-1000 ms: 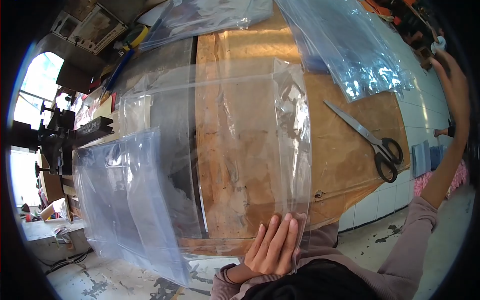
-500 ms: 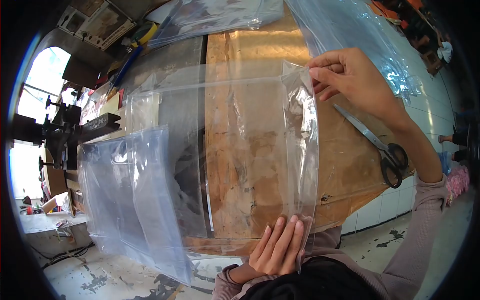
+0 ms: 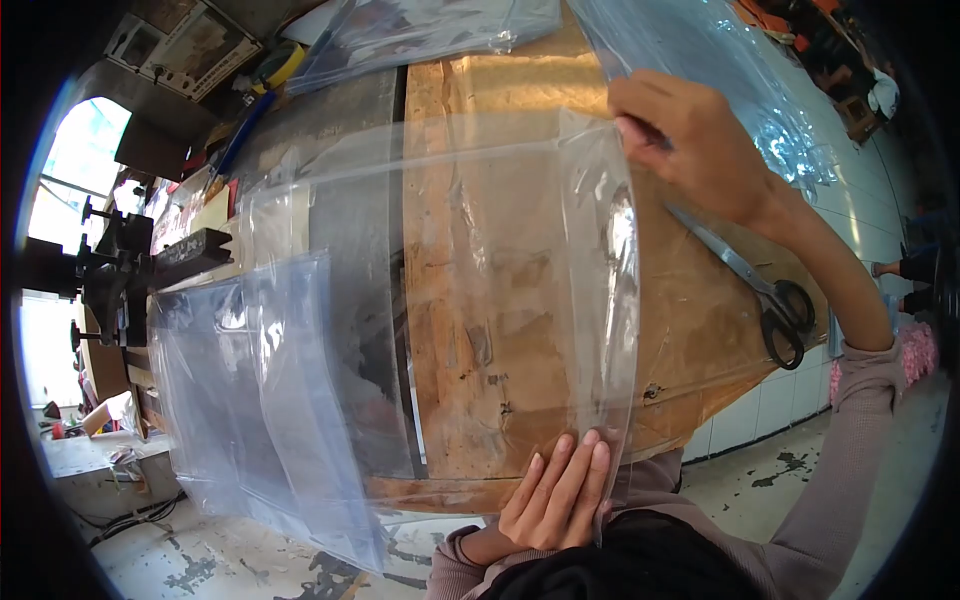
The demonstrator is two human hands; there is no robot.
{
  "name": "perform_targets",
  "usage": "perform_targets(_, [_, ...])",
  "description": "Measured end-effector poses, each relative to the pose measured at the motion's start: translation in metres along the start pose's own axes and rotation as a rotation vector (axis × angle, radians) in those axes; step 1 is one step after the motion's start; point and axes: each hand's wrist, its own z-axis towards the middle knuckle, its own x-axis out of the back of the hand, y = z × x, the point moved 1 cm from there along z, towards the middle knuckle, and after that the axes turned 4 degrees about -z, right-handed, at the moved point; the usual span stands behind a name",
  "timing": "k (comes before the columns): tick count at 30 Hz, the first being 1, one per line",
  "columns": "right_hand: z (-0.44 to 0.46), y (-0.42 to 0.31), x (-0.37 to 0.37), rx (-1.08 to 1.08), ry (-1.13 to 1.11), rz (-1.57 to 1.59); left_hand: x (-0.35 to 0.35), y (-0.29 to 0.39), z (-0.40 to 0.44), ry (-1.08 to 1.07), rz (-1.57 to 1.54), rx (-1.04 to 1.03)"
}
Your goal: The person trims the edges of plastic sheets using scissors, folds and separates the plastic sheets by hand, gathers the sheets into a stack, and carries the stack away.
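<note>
A clear plastic sheet (image 3: 520, 230) lies spread across the table, its right edge folded into a narrow band. At the far right corner of that band, my right hand (image 3: 700, 140) is closed with fingers curled on the sheet's edge; its fingertips are partly hidden. My left hand (image 3: 560, 495) lies with fingers stretched flat on the near end of the band, by the table's front edge, its thumb out of sight. Bluish plastic sheets (image 3: 250, 390) overlap the clear sheet on the left. Scissors (image 3: 745, 275) with black handles rest right of the band, below my right forearm.
More plastic sheets lie at the back (image 3: 430, 40) and back right (image 3: 700, 70) of the table (image 3: 720, 350). A black metal clamp-like fixture (image 3: 125, 265) stands at the left edge. A yellow tape roll (image 3: 283, 65) sits behind. Pink material (image 3: 915, 355) is at far right.
My right hand has shifted slightly up and turned, its fingers curling more at the sheet's corner. The band there looks flatter. My left hand stays in place.
</note>
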Motion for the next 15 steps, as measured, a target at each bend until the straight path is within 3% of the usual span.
perform_targets(3, [0.013,0.042,-0.001,0.165,0.316,-0.4,-0.008,-0.001,-0.004,0.089,-0.064,-0.007])
perform_targets(4, [0.014,0.074,0.009,0.008,0.29,-0.414,-0.007,-0.002,-0.008,0.108,-0.093,-0.009])
perform_targets(7, [0.012,0.047,0.055,-0.168,0.409,-0.36,-0.004,0.002,0.0,0.145,-0.126,0.075])
perform_targets(9, [-0.018,0.058,0.069,-0.301,0.305,-0.285,-0.011,0.001,-0.001,0.288,-0.134,0.059])
perform_targets(11, [-0.058,0.06,0.092,-0.432,0.294,-0.481,-0.022,0.005,-0.005,0.465,-0.222,0.088])
perform_targets(12, [-0.076,0.046,0.104,-0.611,0.272,-0.423,-0.031,0.004,-0.002,0.564,-0.252,0.045])
perform_targets(13, [-0.11,0.055,0.111,-0.725,0.386,-0.398,-0.04,0.001,0.003,0.66,-0.28,0.005])
perform_targets(15, [-0.175,0.047,0.131,-0.981,0.352,-0.496,-0.03,0.003,-0.003,0.583,-0.25,0.017])
